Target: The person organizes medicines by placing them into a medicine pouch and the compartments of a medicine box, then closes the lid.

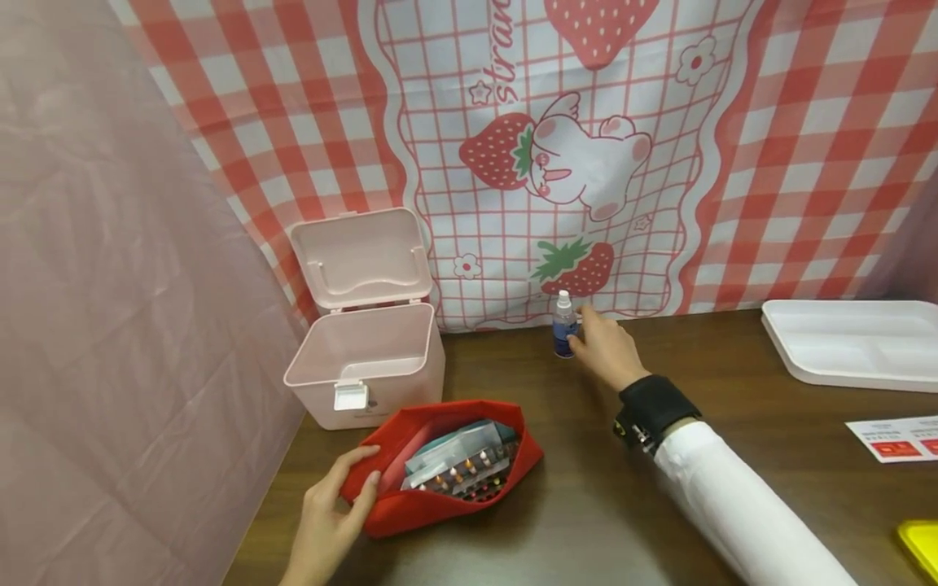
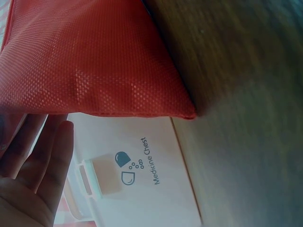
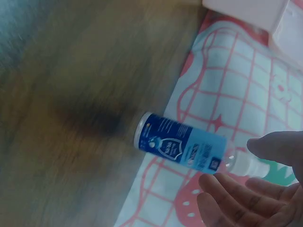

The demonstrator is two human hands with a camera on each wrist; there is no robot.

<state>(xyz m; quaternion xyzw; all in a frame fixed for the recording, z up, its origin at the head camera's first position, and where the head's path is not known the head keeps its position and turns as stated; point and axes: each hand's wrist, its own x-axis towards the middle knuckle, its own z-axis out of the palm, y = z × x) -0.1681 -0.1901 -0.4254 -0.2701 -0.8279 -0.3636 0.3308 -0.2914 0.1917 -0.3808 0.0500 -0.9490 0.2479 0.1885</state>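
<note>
My left hand (image 1: 333,505) grips the left end of a red zip pouch (image 1: 432,514), its thumb and fingers at the open mouth. Inside the pouch lie blister packs (image 1: 469,472) and other clear and teal packets. In the left wrist view, fingers (image 2: 54,156) lie along the edge of the red fabric. A small spray bottle (image 1: 563,330) with a blue label and white cap stands upright near the back cloth. Around it my right hand (image 1: 607,350) has its thumb and fingers spread. The right wrist view shows a gap between thumb (image 3: 279,146) and fingers, the cap between them.
A pale pink medicine chest (image 1: 322,403) stands lid up behind the pouch, at the left. At the right are a white divided tray (image 1: 799,370), a printed card (image 1: 890,439) and a yellow item (image 1: 919,541). A checked strawberry cloth (image 1: 469,293) hangs behind the wooden table.
</note>
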